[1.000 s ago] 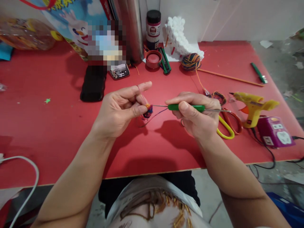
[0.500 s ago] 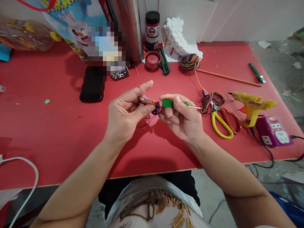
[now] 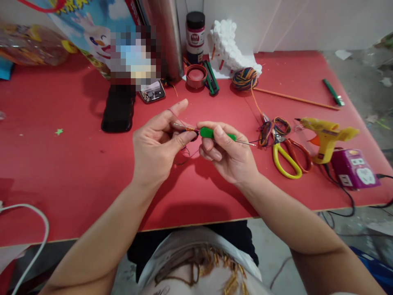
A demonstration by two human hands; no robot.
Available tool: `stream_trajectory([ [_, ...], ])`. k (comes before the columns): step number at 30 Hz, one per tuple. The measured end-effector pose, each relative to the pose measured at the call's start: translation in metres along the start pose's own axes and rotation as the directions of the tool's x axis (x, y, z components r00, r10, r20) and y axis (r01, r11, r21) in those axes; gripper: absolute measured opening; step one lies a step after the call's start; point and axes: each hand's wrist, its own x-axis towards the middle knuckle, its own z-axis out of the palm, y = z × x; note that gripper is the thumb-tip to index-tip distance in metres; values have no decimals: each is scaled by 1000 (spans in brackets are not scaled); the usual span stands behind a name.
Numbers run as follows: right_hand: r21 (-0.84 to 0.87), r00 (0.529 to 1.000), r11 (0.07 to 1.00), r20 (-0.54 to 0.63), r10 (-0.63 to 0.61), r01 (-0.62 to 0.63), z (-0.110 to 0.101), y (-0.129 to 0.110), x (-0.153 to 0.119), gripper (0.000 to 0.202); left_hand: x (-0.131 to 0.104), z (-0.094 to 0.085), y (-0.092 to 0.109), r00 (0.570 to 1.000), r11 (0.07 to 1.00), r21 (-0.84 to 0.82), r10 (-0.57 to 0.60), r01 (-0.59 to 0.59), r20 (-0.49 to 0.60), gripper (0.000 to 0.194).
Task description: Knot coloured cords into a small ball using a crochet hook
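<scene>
Between thumb and fingers, my left hand pinches a small piece of dark and orange yarn work, with a strand running over its raised index finger. My right hand grips a green-handled hook; one thin metal end points right, and another thin metal tip shows at the left fingers. The two hands nearly touch above the red table. A loose multicolour yarn bundle lies right of my right hand, on the scissors. Behind it sits a yarn ball.
At the right are a yellow glue gun and a purple power socket with cables. An orange stick and green cutter lie farther back. A black phone-like object is at the left, and a metal cylinder stands behind.
Both hands have shifted slightly left with the yarn piece and hook. The hook's green handle now tilts down more to the right, and a thin metal tip shows at my left fingers.
</scene>
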Motion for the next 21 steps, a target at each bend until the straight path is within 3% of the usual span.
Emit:
stream_trajectory([
  [8,-40,995,995,-20,-96,95,-2,3,0,24,-5,3,-5,1000,1000,-26,-16,16,-1,54],
  [11,-139,989,979,0,-150,148,-4,4,1,26,-5,1,-4,999,999,-19,-39,40,16,58],
  [15,-286,972,929,67,-227,237,-9,5,0,31,-5,0,-2,999,997,-70,-33,35,27,55],
  [21,-249,936,906,171,-307,343,-14,9,-1,23,-4,0,-1,1000,998,-64,2,-1,15,56],
])
